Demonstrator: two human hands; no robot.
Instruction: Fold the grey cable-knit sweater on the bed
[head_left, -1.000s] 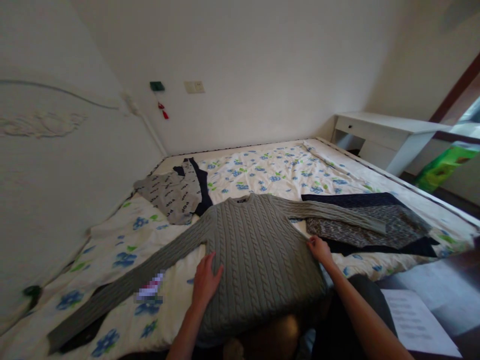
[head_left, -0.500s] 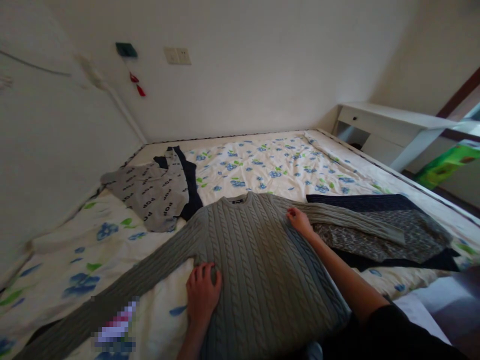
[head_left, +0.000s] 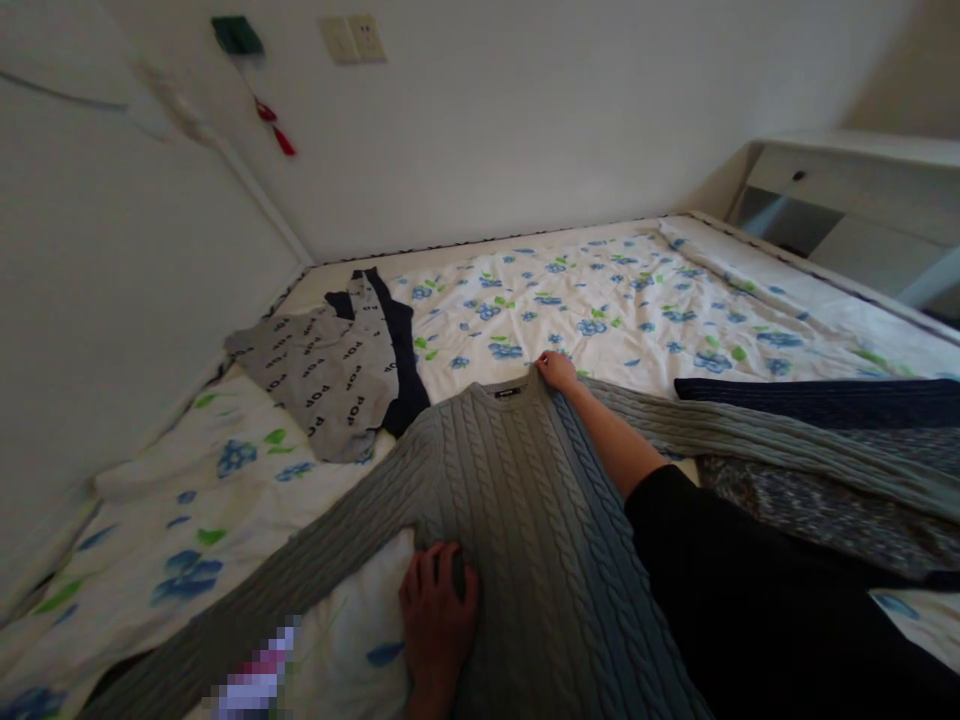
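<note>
A grey cable-knit sweater (head_left: 517,520) lies spread on the bed, its neckline toward the wall and both sleeves stretched out sideways. My right hand (head_left: 556,371) pinches the knit at the right end of the collar. The right forearm, in a black sleeve, crosses over the sweater's right side. My left hand (head_left: 439,610) rests on the left edge of the body below the armpit, fingers apart and slightly curled. The right sleeve lies over a dark, speckled folded garment (head_left: 810,500).
A grey "POP" printed garment (head_left: 322,380) with dark cloth lies at the left on the floral sheet (head_left: 592,300). Behind the bed stands a wall with a socket plate (head_left: 352,40). A white desk (head_left: 847,190) stands at the right. A blurred patch (head_left: 259,675) covers something at lower left.
My right hand has moved from the sweater's right shoulder up to the collar and grips it there. My left hand stays by the sweater's left edge. The view has shifted.
</note>
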